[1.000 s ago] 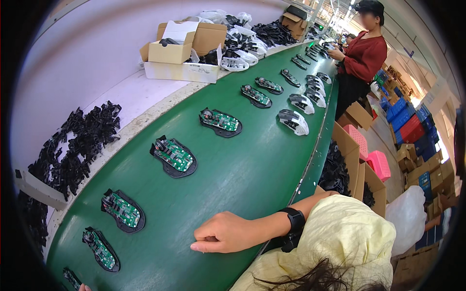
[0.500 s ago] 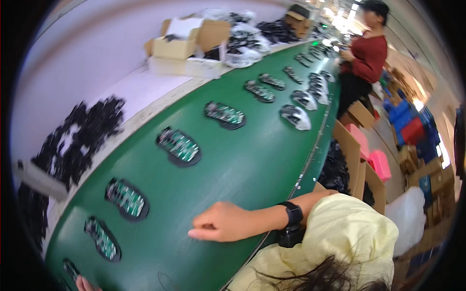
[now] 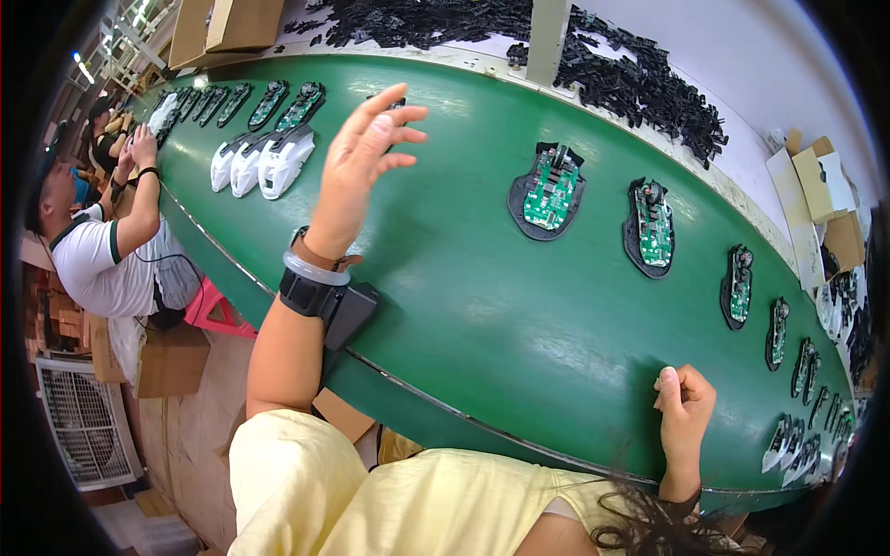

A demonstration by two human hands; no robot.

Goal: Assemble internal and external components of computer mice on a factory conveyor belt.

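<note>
My left hand [image 3: 357,167] is raised over the green work surface with its fingers spread and nothing in them. Behind its fingers a dark mouse base [image 3: 399,104] is mostly hidden. Close to the near edge, my right hand [image 3: 686,408] is closed, thumb against the curled fingers; a small pale bit may be at the thumb, too small to name. Between and beyond the hands lie open mouse bases with green circuit boards: one [image 3: 549,195] in the middle, another [image 3: 651,227] to its right, and several more curving away to the right.
White mouse shells [image 3: 289,162] lie at the left, with more bases [image 3: 301,104] behind them. Black plastic parts [image 3: 630,74] are heaped along the far ledge, around a pale post [image 3: 549,42]. Cardboard boxes [image 3: 816,195] stand at the right. A co-worker [image 3: 111,232] sits at the left.
The view has swung to the left. My left hand, formerly at the lower left corner beside a mouse base, now shows whole, raised and open. The right hand stays closed.
</note>
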